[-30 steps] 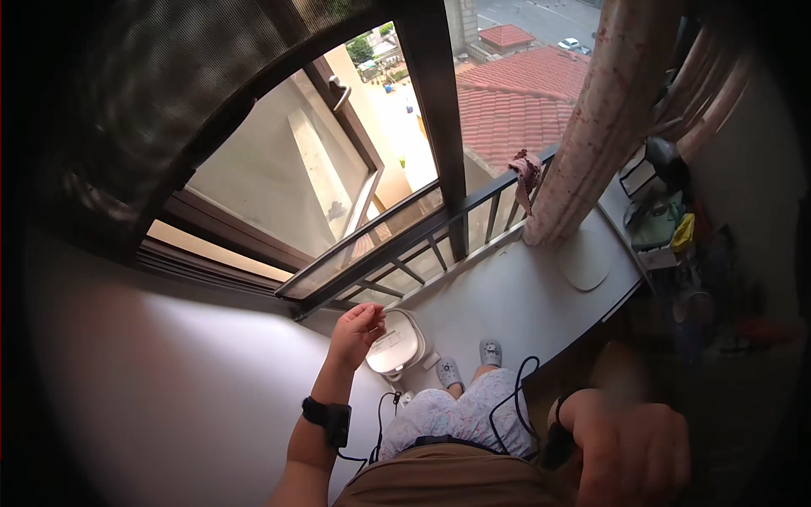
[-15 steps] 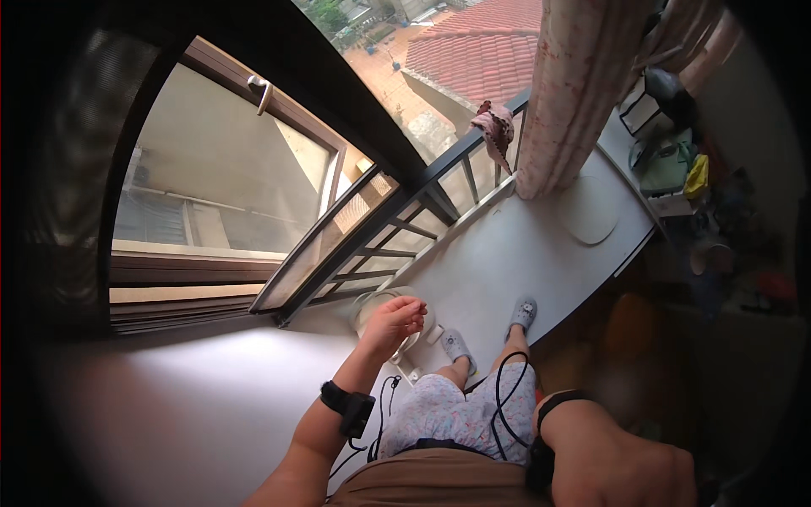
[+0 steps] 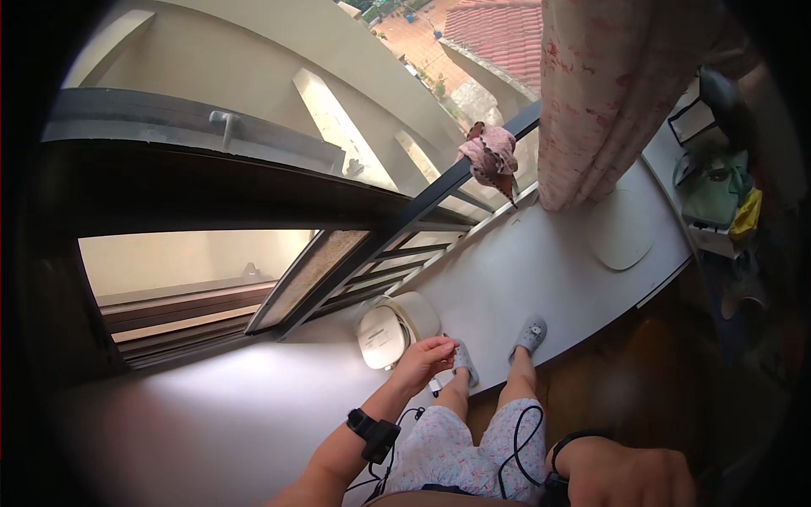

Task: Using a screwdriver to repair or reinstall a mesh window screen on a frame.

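Observation:
My left hand [image 3: 428, 363] reaches over the white ledge with thumb and fingers pressed together. Anything between its fingertips is too small to make out. It is nearest to a cream rounded appliance [image 3: 385, 334] and my grey clog [image 3: 462, 362]. A black device is strapped on my left wrist [image 3: 372, 433]. At the lower right, my right hand [image 3: 634, 475] shows its back with the fingers curled under, so what it holds, if anything, is hidden. A black band circles that wrist. Black cable [image 3: 520, 456] loops over my patterned shorts [image 3: 431, 452].
I stand on a white ledge [image 3: 541, 279] beside a dark metal railing [image 3: 448, 182] with a pink cloth [image 3: 492, 159] tied on it. An open window [image 3: 228, 127] is at left, a floral curtain [image 3: 583, 101] at right. Cluttered items [image 3: 718, 190] lie far right; wooden floor [image 3: 642, 346] lies lower.
The view has shifted, showing the window frame at another angle and more of the cream appliance. My left hand appears farther right and lower. My right hand stays low at right.

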`<state>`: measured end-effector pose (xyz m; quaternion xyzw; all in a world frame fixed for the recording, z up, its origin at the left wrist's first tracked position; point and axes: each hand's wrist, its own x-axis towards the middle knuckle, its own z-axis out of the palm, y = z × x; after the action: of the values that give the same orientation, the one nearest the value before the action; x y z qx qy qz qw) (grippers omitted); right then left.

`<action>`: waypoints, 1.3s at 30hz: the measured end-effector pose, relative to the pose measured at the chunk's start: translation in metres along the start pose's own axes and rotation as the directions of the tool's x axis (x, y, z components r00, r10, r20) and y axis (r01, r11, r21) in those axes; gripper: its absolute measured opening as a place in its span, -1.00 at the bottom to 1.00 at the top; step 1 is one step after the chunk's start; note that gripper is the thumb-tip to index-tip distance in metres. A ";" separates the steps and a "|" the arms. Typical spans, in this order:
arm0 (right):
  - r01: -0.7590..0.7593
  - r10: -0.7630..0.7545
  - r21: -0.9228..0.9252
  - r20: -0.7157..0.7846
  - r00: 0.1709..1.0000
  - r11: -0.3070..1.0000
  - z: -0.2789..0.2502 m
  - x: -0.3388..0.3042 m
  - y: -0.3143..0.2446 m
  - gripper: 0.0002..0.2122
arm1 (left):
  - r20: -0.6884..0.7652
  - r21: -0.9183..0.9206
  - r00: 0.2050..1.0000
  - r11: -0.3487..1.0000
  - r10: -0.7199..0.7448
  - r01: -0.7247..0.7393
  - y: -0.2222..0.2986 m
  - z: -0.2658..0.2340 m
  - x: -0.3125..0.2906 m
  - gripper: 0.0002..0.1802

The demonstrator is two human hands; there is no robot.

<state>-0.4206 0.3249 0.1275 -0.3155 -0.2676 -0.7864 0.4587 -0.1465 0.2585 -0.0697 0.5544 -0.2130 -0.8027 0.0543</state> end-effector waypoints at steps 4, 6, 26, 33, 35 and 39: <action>-0.009 0.010 0.057 -0.030 0.999 0.998 -0.036 -0.003 -0.001 -0.76 | -0.101 -0.034 0.994 0.999 0.034 -0.038 0.007 -0.003 0.016 -0.80; -0.036 0.036 0.089 0.007 0.999 0.995 -0.053 -0.008 -0.002 -0.77 | -0.123 -0.051 0.992 0.998 0.036 -0.042 0.012 -0.002 0.029 -0.80; -0.319 0.326 -0.636 -0.686 0.651 -0.703 -0.276 -0.063 0.061 -0.80 | -0.265 -0.836 0.881 0.361 0.392 -0.412 0.138 -0.027 0.162 -0.82; 0.147 0.520 -0.647 -0.434 0.735 -0.748 -0.305 -0.030 0.088 -0.85 | -0.248 -0.869 0.839 0.272 0.485 -0.414 0.156 -0.038 0.158 -0.82; 0.150 0.541 -0.655 -0.449 0.712 -0.741 -0.306 -0.032 0.091 -0.85 | -0.241 -0.877 0.849 0.269 0.471 -0.399 0.155 -0.040 0.159 -0.81; 0.103 0.529 -0.675 -0.464 0.710 -0.731 -0.304 -0.040 0.092 -0.83 | -0.254 -0.867 0.851 0.282 0.459 -0.411 0.153 -0.043 0.164 -0.81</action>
<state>-0.4001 0.0911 -0.0902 -0.7314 0.6193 -0.2720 0.0865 -0.1924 0.0555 -0.1625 0.3387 0.1063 -0.7539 0.5529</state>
